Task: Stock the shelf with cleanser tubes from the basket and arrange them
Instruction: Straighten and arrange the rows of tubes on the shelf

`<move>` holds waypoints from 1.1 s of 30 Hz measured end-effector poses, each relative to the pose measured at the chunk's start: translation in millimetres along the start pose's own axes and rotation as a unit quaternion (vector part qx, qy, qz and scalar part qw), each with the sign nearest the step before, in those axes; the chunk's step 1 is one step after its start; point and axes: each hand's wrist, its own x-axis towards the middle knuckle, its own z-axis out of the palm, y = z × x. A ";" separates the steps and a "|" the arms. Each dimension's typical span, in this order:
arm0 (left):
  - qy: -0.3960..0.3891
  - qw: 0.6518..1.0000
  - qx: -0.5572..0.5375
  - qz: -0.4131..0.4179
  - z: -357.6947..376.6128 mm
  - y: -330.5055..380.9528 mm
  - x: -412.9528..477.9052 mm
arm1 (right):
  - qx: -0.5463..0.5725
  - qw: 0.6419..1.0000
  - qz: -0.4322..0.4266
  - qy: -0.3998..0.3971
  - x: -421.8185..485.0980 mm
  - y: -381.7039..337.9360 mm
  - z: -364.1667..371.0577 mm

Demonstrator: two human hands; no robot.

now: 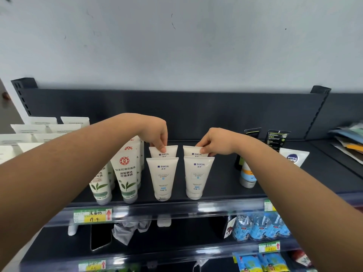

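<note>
— What stands in the middle of the top shelf (pixel 216 191)?

— White cleanser tubes, cap down, in two rows of two. The near left tube (pixel 162 177) and the near right tube (pixel 197 177) stand side by side close to the shelf's front edge, with a gap between them. Just behind each one stands another: the far left tube (pixel 170 151) and the far right tube (pixel 190 151).

— And the hands?

— Both are on the far pair. The left hand (pixel 155 135) reaches down from above and pinches the flat top edge of the far left tube, thumb on its printed face, fingers behind. The right hand (pixel 215 143) pinches the top edge of the far right tube at its right corner in the same way. The near tubes stand free just below both hands.

— What is around them?

— Just left of the near left tube stand green-tea tubes (pixel 125 173), several deep. Farther left are rows of plain white tubes (pixel 45 130). To the right, a grey-capped tube (pixel 247 177) is partly hidden behind the right forearm. Two black tubes (pixel 277 138) stand farther back, and a Nivea Men tube (pixel 293 158) is near them. A yellow-green price tag (pixel 92 214) sits on the shelf's front rail, and water bottles (pixel 261 226) fill the right of the shelf below.
</note>
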 end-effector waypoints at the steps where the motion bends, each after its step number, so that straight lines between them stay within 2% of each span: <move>1: 0.004 1.000 0.000 -0.001 0.6 1.0 0.1 | 0.002 1.000 -0.001 0.002 -0.8 -0.4 0.3; 5: 0.015 1.000 0.011 -0.008 2.8 5.1 0.0 | 0.002 1.000 -0.007 0.008 -7.5 -4.8 1.1; 14: 0.024 0.999 0.032 -0.015 5.7 10.3 -13.5 | -0.074 0.997 -0.002 0.015 -21.8 -15.3 0.3; 18: 0.091 0.994 0.054 0.005 5.5 13.0 -24.1 | -0.100 0.993 0.015 0.057 -37.2 -12.4 -8.1; 24: 0.167 0.982 0.065 0.057 1.0 19.4 -33.3 | -0.126 0.984 0.069 0.101 -73.1 -5.7 -24.3; 33: 0.158 0.982 0.076 0.077 -4.5 50.0 -26.1 | -0.153 0.963 0.157 0.156 -118.9 15.0 -34.2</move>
